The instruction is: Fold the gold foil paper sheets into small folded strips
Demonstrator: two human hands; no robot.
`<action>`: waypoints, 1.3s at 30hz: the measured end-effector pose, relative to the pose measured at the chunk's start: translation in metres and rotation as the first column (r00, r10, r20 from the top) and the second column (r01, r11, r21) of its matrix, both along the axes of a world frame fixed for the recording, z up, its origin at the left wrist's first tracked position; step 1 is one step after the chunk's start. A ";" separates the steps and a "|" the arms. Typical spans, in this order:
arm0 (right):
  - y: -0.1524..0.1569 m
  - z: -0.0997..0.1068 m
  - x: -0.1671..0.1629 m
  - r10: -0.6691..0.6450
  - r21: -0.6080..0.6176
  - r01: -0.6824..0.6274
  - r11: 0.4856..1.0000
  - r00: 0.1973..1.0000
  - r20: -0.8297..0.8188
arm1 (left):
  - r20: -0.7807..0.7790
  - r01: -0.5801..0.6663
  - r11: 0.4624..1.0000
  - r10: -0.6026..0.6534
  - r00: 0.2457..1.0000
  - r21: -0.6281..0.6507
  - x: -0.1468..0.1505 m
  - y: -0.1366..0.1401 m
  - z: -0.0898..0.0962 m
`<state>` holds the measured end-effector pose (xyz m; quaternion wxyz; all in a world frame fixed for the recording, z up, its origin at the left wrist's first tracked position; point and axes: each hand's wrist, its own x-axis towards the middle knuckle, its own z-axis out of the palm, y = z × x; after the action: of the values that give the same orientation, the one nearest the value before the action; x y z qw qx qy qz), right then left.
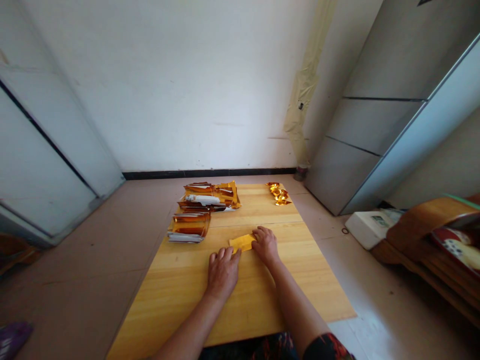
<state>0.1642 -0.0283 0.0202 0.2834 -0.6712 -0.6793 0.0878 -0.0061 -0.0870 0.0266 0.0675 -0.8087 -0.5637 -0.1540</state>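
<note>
A small yellow-gold paper sheet point(243, 242) lies flat mid-desk point(262, 295). The left hand point(222, 271) rests open, fingertips touching its near edge; the right hand point(265, 245) presses flat on its right end. Gold paper stacks point(204, 207) sit beyond.

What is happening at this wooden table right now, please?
A person presses both hands on a small gold paper sheet lying flat on the wooden table. The left hand rests at its near edge, the right hand on its right end. Stacks of gold paper lie further back on the left, folded gold pieces at the far edge.
</note>
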 end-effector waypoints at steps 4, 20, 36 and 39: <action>0.001 0.002 -0.002 0.006 0.011 -0.005 1.000 0.999 -0.043 | -0.001 -0.001 1.000 0.001 1.000 0.008 0.000 0.000 0.000; -0.007 0.014 -0.004 0.137 0.025 -0.137 0.990 0.990 -0.015 | 0.147 -0.013 0.998 0.003 0.989 0.066 0.001 0.003 -0.008; -0.035 0.010 -0.004 0.261 0.140 -0.292 0.946 0.944 0.202 | 0.381 -0.163 0.982 0.116 0.917 0.093 -0.005 0.010 -0.021; -0.040 0.012 -0.007 0.278 0.143 -0.313 0.939 0.935 0.222 | 0.471 -0.162 0.984 0.111 0.875 0.069 -0.007 0.011 -0.022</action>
<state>0.1577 -0.0681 0.0322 0.2559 -0.5389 -0.8026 0.0021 -0.0128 -0.0758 0.0041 -0.0160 -0.7016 -0.6099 -0.3681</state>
